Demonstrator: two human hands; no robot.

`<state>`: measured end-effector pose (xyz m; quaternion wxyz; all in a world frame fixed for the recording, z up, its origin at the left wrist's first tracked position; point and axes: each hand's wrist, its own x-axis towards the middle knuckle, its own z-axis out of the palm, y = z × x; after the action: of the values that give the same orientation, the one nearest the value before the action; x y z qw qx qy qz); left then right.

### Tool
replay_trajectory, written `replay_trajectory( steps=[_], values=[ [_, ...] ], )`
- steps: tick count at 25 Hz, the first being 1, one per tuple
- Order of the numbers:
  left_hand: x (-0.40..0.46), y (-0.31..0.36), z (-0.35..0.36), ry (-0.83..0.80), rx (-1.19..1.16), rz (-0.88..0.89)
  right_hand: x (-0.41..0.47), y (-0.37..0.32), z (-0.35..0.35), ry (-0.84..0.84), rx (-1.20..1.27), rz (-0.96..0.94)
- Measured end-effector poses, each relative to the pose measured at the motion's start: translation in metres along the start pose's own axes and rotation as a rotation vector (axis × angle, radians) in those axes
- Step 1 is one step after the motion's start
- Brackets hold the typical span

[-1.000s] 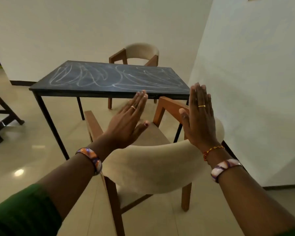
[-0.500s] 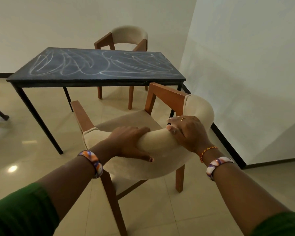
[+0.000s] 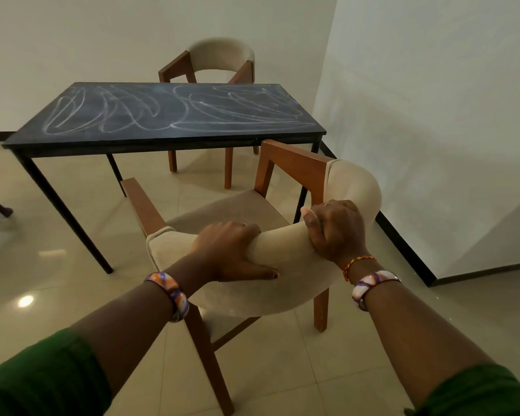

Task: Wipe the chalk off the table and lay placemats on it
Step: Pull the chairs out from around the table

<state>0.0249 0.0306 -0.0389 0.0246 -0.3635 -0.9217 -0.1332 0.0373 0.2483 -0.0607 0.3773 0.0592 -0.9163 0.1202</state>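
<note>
At the near chair (image 3: 282, 259), both hands have dropped from open in the air 1 second ago to clamp its padded, curved backrest: left hand (image 3: 228, 250), right hand (image 3: 336, 229). Likely it gets moved aside first; just beyond, the matte black table (image 3: 162, 136) carries looping chalk (image 3: 174, 112), unwiped; 0 placemats visible
</note>
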Motion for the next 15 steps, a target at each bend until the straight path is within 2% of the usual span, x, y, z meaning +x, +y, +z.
replay_trajectory(
  steps=[9, 15],
  values=[
    [-0.001, -0.013, -0.007, -0.080, 0.056, 0.119, -0.003, -0.015, 0.003, 0.076, -0.023, 0.055],
    [-0.051, -0.055, -0.029, -0.104, 0.096, 0.180, -0.018, -0.085, 0.006, 0.086, 0.020, 0.078]
  ],
)
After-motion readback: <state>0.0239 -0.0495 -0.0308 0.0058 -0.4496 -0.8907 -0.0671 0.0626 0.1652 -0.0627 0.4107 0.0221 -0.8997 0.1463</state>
